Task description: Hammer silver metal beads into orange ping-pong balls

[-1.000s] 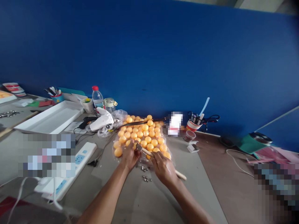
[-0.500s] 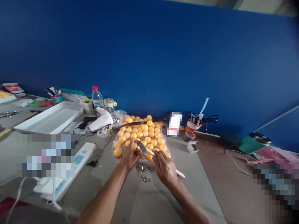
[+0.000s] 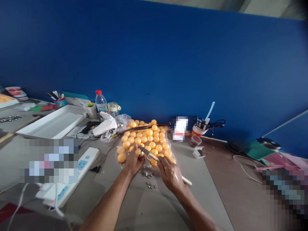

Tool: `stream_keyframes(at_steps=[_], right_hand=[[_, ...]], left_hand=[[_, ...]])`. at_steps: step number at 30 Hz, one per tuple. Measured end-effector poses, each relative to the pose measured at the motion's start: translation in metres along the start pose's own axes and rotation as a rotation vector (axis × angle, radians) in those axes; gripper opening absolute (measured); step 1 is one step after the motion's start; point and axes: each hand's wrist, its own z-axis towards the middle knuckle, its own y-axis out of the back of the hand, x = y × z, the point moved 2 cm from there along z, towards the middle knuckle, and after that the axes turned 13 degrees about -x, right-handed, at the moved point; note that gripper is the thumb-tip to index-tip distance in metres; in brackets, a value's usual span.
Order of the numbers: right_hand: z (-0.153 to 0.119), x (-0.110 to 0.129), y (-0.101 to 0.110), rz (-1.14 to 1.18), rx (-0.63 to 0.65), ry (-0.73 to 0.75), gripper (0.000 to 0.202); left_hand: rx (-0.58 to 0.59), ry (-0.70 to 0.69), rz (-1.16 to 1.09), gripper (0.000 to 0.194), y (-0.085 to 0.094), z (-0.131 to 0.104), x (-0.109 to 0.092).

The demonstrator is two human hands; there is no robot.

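Note:
My left hand is closed, thumb up, round a small shiny metal piece, mostly hidden by the fingers. My right hand is wrapped round the pale wooden handle of a tool with a flat, dark metal head. That head reaches over to the left hand's fingertips, at or very near the metal piece; contact cannot be made out. Behind both hands lie many orange balls in a clear plastic bag. Several small shiny metal balls rest on the table before the hands.
A white power strip with cords lies left, near a white tray and a glue gun. A water bottle and a jar stand behind. To the right are a cup of tools and a small box.
The whole view has shifted slightly. Both hands keep almost the same place and grip, and the tool's head stays by the left fingertips.

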Motion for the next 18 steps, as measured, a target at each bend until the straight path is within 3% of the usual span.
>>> stream_keyframes(at_steps=[6, 11, 16, 18], right_hand=[[-0.0004, -0.0004, -0.0001, -0.023, 0.013, -0.015, 0.026], [-0.0011, 0.001, -0.0005, 0.017, -0.026, -0.008, 0.027], [-0.0006, 0.0014, -0.0026, -0.015, -0.01, -0.019, 0.026], [0.0008, 0.0025, -0.0004, -0.011, -0.02, -0.023, 0.026]], left_hand=[[-0.03, -0.025, 0.023, 0.043, 0.0014, 0.0015, 0.0007], [0.033, -0.046, 0.014, 0.041, -0.0031, -0.001, -0.0003], [-0.139, 0.026, 0.001, 0.033, -0.0037, -0.0008, -0.0014], [-0.087, 0.019, -0.005, 0.034, -0.0033, 0.0, -0.0023]])
